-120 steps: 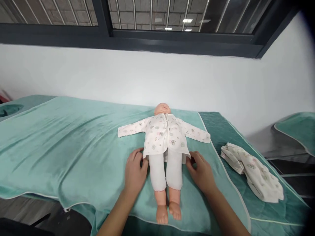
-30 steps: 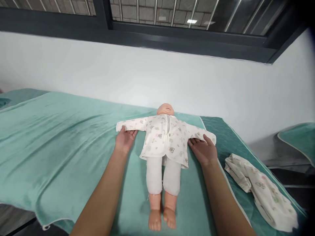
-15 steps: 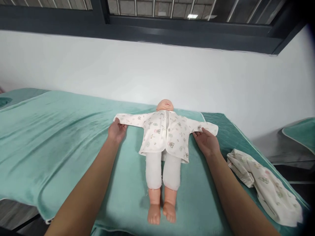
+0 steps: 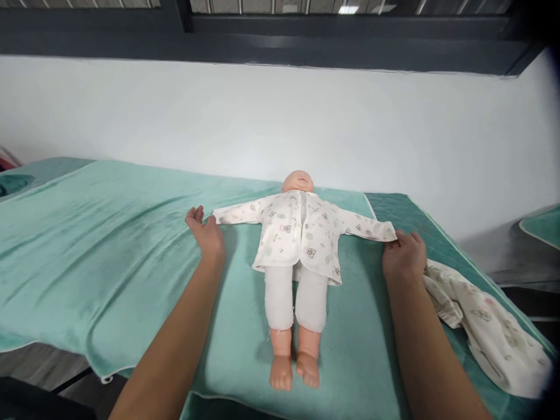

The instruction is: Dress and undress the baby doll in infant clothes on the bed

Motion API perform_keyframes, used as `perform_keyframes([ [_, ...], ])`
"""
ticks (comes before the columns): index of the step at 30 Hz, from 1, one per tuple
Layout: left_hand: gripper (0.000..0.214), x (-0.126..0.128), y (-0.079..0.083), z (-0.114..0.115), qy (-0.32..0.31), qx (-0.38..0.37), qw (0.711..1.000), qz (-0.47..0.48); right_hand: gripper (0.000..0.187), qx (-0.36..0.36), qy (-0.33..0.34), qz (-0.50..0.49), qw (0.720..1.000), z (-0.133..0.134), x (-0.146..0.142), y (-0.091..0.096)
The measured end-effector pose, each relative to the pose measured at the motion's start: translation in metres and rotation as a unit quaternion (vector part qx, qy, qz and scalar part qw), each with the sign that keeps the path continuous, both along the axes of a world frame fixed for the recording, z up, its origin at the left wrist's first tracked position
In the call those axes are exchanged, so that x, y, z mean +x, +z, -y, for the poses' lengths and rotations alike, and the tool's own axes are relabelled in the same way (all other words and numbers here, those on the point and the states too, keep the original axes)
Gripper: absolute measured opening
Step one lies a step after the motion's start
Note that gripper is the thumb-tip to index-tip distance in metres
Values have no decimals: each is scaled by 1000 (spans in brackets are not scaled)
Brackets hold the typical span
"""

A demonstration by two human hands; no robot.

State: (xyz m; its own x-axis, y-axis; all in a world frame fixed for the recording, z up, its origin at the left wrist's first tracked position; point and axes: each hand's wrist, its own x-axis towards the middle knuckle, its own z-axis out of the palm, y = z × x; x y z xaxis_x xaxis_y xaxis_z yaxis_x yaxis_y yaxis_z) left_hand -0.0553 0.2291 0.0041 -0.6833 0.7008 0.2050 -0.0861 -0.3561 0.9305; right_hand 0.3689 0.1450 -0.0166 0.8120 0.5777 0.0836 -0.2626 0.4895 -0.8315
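A baby doll (image 4: 297, 182) lies on its back with its feet towards me, wearing a white printed jacket (image 4: 280, 233) whose front edges lie close together. Both sleeves stretch out sideways, and their ends hide the doll's hands. At the end of the left-side sleeve (image 4: 238, 213) is my left hand (image 4: 207, 233), its thumb by the cuff and its fingers apart. My right hand (image 4: 405, 256) pinches the cuff of the right-side sleeve (image 4: 367, 227). White cloth covers the doll's legs (image 4: 280, 297) down to the shins; the feet are bare.
Under the doll is a green sheet (image 4: 131, 251) over a bed-like surface. Crumpled printed white clothing (image 4: 494, 326) lies at the right, beside my right forearm. Behind stand a white wall (image 4: 262, 116) and a dark window frame (image 4: 306, 44).
My right hand has moved outward along the sleeve to its cuff. My left hand has shifted to the sleeve's end, its fingers spreading away from the cloth. The view has tilted slightly.
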Motion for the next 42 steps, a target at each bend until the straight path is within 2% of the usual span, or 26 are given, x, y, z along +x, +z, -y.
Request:
perform_keyframes([
  [2, 49, 8, 0, 14, 7, -8, 994, -113, 59, -33, -81, 85, 992, 3, -15, 1],
  [4, 45, 16, -1, 29, 4, -29, 971, -235, 63, -53, -103, 198, 973, 11, -39, 2],
  [6, 43, 22, -2, 45, -1, -42, 942, -333, 56, -77, -44, 319, 944, 25, -66, 1],
  [7, 42, 25, -3, 53, -6, -46, 927, -373, 52, -105, 7, 360, 927, 35, -78, 0],
  [8, 41, 27, -4, 61, -18, -52, 914, -403, 50, -138, 58, 399, 905, 45, -89, -2],
  [10, 36, 29, -8, 78, -77, -72, 891, -441, 47, -179, 124, 495, 841, 67, -104, -5],
  [11, 33, 30, -9, 87, -114, -82, 879, -456, 43, -183, 124, 534, 816, 78, -109, -6],
  [13, 29, 31, -12, 103, -174, -94, 846, -494, 38, -185, 96, 576, 791, 96, -116, -5],
  [15, 28, 31, -14, 115, -194, -92, 817, -535, 33, -186, 79, 581, 788, 108, -120, -2],
  [18, 29, 34, -14, 126, -185, -102, 794, -571, 27, -187, 111, 583, 783, 116, -125, 2],
  [23, 17, 38, -11, 128, -161, -118, 764, -614, 36, -209, 136, 588, 770, 111, -128, 0],
  [27, 14, 40, -10, 127, -149, -111, 744, -642, 25, -268, 104, 578, 764, 105, -126, -3],
  [33, 17, 39, -8, 129, -140, -93, 739, -652, 26, -285, 90, 560, 773, 103, -124, -2],
  [38, 17, 39, -6, 138, -137, -87, 740, -653, 26, -287, 35, 542, 789, 106, -122, -3],
  [42, 17, 40, -7, 141, -134, -90, 738, -655, 28, -249, 0, 556, 793, 107, -121, -6],
])
